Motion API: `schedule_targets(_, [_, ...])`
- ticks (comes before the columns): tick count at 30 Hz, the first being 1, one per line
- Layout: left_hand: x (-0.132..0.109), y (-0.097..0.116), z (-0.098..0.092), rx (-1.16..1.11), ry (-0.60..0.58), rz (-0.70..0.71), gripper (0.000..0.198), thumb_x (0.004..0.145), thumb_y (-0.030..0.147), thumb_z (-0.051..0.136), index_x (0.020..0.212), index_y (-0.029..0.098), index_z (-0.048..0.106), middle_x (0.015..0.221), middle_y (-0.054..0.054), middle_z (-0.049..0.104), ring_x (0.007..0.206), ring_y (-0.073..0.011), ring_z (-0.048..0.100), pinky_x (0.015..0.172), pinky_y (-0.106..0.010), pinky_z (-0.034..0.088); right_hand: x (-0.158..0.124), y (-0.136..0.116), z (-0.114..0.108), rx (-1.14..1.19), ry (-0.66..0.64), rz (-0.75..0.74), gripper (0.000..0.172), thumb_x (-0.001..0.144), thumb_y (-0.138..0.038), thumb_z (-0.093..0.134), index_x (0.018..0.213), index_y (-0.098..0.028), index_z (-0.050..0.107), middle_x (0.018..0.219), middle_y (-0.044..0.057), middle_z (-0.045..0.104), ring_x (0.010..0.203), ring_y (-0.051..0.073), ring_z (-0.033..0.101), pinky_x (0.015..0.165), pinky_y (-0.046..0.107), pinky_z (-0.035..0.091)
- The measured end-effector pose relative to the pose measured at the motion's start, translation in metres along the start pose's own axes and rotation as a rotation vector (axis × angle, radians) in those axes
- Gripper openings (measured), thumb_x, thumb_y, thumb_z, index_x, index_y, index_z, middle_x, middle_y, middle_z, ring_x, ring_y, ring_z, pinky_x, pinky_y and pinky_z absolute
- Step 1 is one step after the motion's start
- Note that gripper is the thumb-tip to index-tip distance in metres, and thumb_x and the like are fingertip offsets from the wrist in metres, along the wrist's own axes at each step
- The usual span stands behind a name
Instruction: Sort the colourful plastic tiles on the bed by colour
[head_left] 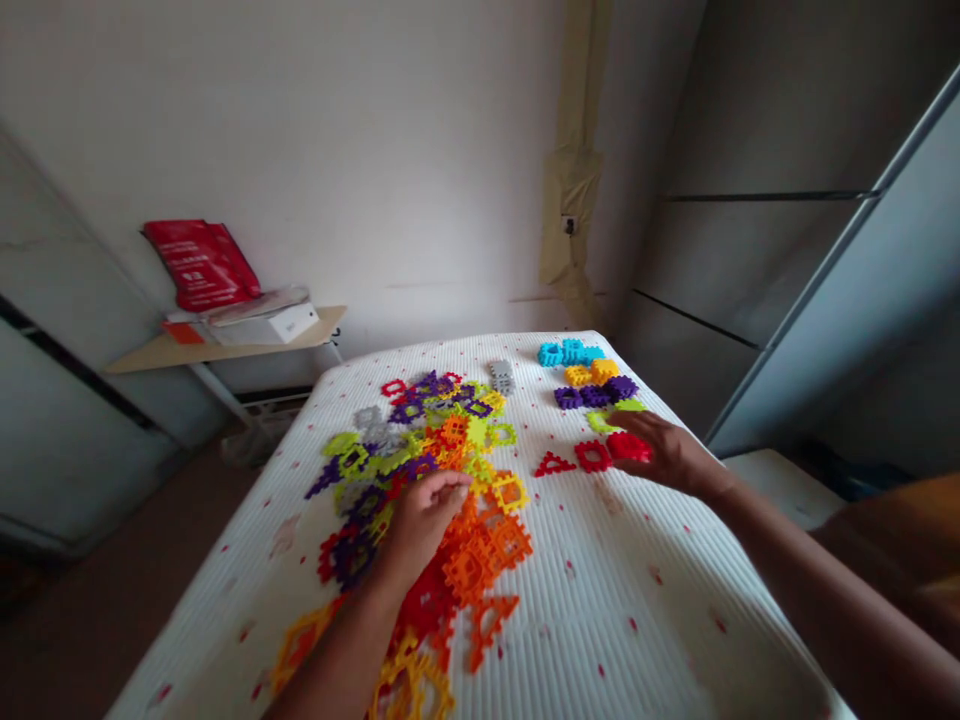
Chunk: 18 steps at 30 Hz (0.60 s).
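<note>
A mixed pile of notched plastic pieces, with orange ones [480, 560] at its near right and purple ones [431, 385] at its far end, spreads over the white padded surface [600, 600]. My left hand [427, 510] is over the middle of the pile, fingers pressed together; what they hold, if anything, is hidden. On the right, my right hand [660, 450] reaches over red pieces [628, 447], its fingers apart around them. Beside these lie a red square frame [592, 456] and a red triangle [553, 463]. Behind are green pieces [598, 421].
Purple [592, 395], yellow [591, 373] and turquoise [570, 352] groups stand at the far right, with a grey stack [501, 376] left of them. A side table [150, 355] with a white box [270, 322] and red bag [201, 265] stands at back left.
</note>
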<state>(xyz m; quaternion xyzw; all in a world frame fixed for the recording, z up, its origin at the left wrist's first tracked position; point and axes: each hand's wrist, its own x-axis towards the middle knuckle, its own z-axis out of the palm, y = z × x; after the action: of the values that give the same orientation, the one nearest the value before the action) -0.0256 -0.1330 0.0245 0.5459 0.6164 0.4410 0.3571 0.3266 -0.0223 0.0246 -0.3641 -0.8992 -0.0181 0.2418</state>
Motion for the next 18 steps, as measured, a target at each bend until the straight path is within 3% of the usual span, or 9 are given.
schedule_targets(3, [0.028,0.001,-0.018,0.445,-0.005,0.159,0.029,0.078,0.028,0.046,0.094,0.018,0.068,0.092,-0.006,0.069,0.086,-0.0183,0.063,0.080,-0.029,0.046,0.001,-0.033,0.014,0.091,-0.018,-0.067,0.032,0.085,-0.041,0.052,0.108,-0.020,0.060,0.103,0.011,0.066,0.093,0.023,0.062,0.079,0.037,0.051])
schedule_targets(6, [0.060,-0.001,-0.028,0.669,0.047,0.167,0.032,0.074,0.023,0.050,0.101,0.016,0.066,0.105,-0.011,0.066,0.099,-0.0228,0.059,0.092,-0.033,0.040,-0.001,-0.062,0.036,0.147,-0.089,-0.136,0.026,0.090,-0.036,0.045,0.100,-0.019,0.061,0.090,0.009,0.067,0.079,0.019,0.063,0.068,0.032,0.049])
schedule_targets(11, [0.091,-0.011,-0.020,0.873,0.096,0.103,0.046,0.065,0.032,0.063,0.108,0.017,0.062,0.114,-0.014,0.060,0.110,-0.0302,0.051,0.096,-0.039,0.036,-0.005,-0.086,0.061,0.114,-0.177,-0.199,0.029,0.093,-0.028,0.036,0.077,-0.018,0.058,0.072,0.006,0.060,0.067,0.015,0.054,0.061,0.027,0.041])
schedule_targets(18, [0.098,-0.018,-0.008,0.949,0.130,0.046,0.046,0.064,0.034,0.064,0.107,0.018,0.061,0.114,-0.013,0.060,0.110,-0.0304,0.051,0.093,-0.039,0.038,-0.009,-0.084,0.069,0.111,-0.155,-0.185,0.030,0.094,-0.027,0.036,0.072,-0.017,0.054,0.073,0.005,0.056,0.069,0.013,0.049,0.063,0.025,0.037])
